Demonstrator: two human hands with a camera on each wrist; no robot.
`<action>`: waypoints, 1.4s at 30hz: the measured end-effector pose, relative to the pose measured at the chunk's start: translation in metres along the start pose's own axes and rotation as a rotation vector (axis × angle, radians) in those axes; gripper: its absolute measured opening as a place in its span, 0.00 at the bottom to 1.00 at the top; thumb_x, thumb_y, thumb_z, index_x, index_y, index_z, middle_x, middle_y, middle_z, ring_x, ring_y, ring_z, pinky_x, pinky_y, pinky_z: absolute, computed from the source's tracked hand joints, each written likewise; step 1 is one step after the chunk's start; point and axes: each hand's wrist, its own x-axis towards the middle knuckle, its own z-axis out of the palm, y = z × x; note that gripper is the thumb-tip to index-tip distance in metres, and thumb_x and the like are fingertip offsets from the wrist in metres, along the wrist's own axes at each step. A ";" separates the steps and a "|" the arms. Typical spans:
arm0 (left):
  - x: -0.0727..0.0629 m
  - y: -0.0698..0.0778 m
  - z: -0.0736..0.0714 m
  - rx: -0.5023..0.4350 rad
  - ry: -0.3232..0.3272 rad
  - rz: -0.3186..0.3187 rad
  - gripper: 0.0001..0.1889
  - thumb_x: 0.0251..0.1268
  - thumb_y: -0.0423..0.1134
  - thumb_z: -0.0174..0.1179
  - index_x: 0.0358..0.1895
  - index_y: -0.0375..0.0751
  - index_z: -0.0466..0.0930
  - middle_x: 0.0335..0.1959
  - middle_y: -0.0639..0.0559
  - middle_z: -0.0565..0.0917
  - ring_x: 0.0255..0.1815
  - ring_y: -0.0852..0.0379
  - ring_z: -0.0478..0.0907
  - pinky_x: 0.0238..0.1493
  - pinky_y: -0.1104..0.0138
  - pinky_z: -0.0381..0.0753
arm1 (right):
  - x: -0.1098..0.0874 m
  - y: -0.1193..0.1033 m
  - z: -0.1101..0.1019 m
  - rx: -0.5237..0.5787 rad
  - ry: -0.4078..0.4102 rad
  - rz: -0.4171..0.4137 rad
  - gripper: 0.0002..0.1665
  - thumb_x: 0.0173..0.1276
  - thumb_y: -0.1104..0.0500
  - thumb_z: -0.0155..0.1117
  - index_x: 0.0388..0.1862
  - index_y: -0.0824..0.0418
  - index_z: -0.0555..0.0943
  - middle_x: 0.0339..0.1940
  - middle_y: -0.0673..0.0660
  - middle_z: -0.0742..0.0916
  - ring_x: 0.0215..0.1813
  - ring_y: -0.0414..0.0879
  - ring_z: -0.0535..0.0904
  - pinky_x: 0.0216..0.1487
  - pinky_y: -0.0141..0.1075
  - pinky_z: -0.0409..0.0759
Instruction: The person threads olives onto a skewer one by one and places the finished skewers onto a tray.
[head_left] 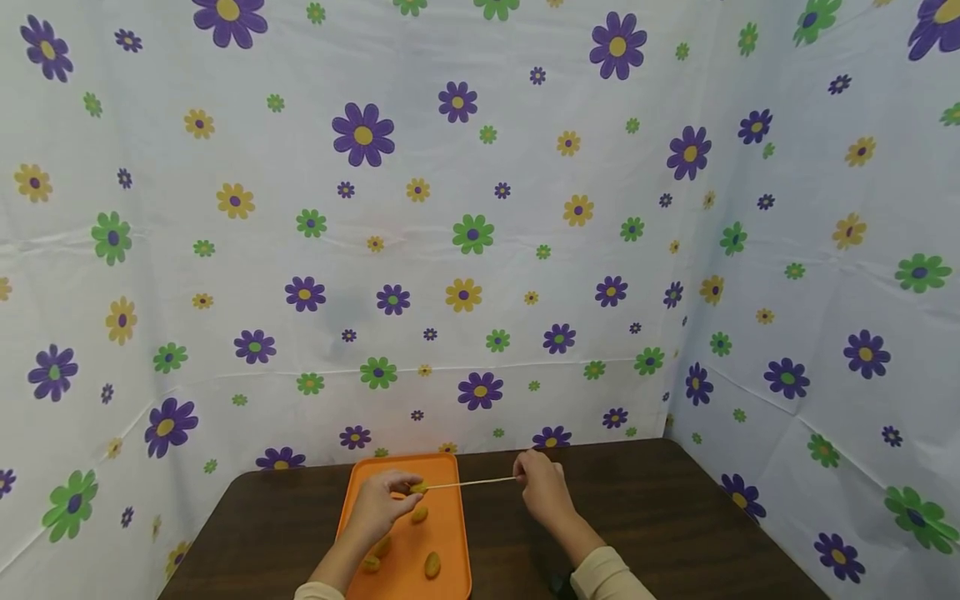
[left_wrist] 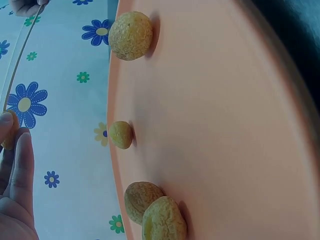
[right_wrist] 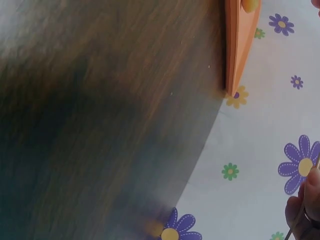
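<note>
My left hand pinches a small, wrinkled yellow potato between thumb and fingers, above the orange tray. A thin wooden skewer runs almost level from that potato to my right hand, which grips its other end over the dark table. In the left wrist view, the skewer's end meets the top of the held potato. The right wrist view has the right fingers around the stick at the edge of the frame. Several more potatoes lie on the tray.
The tray rests on a dark brown wooden table, left of its middle. Cloth with a flower print hangs behind the table and along the sides. A small dark object lies by the right sleeve.
</note>
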 end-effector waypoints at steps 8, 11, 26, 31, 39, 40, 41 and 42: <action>0.000 -0.001 0.002 -0.002 -0.025 0.012 0.11 0.58 0.29 0.73 0.44 0.37 0.88 0.40 0.50 0.88 0.37 0.57 0.84 0.38 0.69 0.86 | 0.000 0.000 0.001 -0.003 0.016 -0.016 0.21 0.53 0.78 0.70 0.23 0.54 0.76 0.25 0.46 0.77 0.33 0.44 0.74 0.39 0.46 0.73; 0.000 -0.001 0.002 0.001 -0.030 0.020 0.10 0.58 0.30 0.73 0.44 0.38 0.88 0.39 0.52 0.87 0.37 0.58 0.84 0.37 0.70 0.86 | 0.001 0.000 0.000 -0.023 0.024 -0.028 0.20 0.51 0.80 0.70 0.23 0.55 0.78 0.25 0.46 0.77 0.33 0.44 0.75 0.39 0.47 0.75; 0.003 0.001 0.000 0.084 -0.069 0.073 0.08 0.60 0.32 0.73 0.41 0.45 0.89 0.38 0.57 0.87 0.40 0.55 0.83 0.36 0.74 0.83 | 0.002 -0.004 -0.004 -0.021 -0.027 -0.027 0.23 0.51 0.80 0.70 0.23 0.54 0.73 0.26 0.46 0.74 0.34 0.44 0.72 0.37 0.44 0.72; 0.002 0.001 0.000 0.144 -0.072 0.099 0.08 0.59 0.33 0.74 0.41 0.46 0.89 0.37 0.59 0.86 0.40 0.58 0.82 0.36 0.72 0.83 | -0.001 -0.004 -0.003 -0.037 0.008 -0.050 0.19 0.52 0.78 0.70 0.23 0.55 0.77 0.25 0.46 0.75 0.33 0.44 0.73 0.36 0.43 0.72; -0.001 -0.001 0.001 0.263 -0.046 0.135 0.09 0.56 0.34 0.75 0.40 0.48 0.89 0.36 0.62 0.87 0.39 0.59 0.83 0.41 0.63 0.84 | -0.001 -0.008 -0.003 -0.076 0.029 -0.089 0.21 0.48 0.79 0.71 0.22 0.54 0.77 0.24 0.45 0.75 0.33 0.44 0.73 0.35 0.41 0.70; -0.001 -0.001 0.001 0.272 -0.045 0.135 0.09 0.56 0.34 0.76 0.39 0.49 0.89 0.36 0.62 0.87 0.39 0.58 0.83 0.41 0.63 0.84 | -0.001 -0.009 -0.004 -0.081 0.027 -0.090 0.21 0.48 0.79 0.71 0.22 0.54 0.76 0.24 0.45 0.75 0.33 0.45 0.73 0.35 0.41 0.70; -0.001 -0.001 0.000 0.277 -0.044 0.132 0.09 0.56 0.34 0.76 0.39 0.49 0.89 0.36 0.62 0.87 0.39 0.57 0.83 0.41 0.62 0.84 | -0.001 -0.010 -0.004 -0.083 0.023 -0.088 0.21 0.49 0.79 0.72 0.23 0.55 0.76 0.25 0.46 0.75 0.34 0.45 0.73 0.35 0.41 0.70; -0.001 0.000 0.000 0.278 -0.045 0.126 0.09 0.56 0.34 0.75 0.39 0.49 0.89 0.36 0.62 0.86 0.39 0.56 0.84 0.41 0.62 0.84 | -0.001 -0.011 -0.004 -0.087 0.021 -0.090 0.21 0.49 0.79 0.72 0.23 0.55 0.76 0.25 0.46 0.75 0.34 0.45 0.73 0.36 0.41 0.70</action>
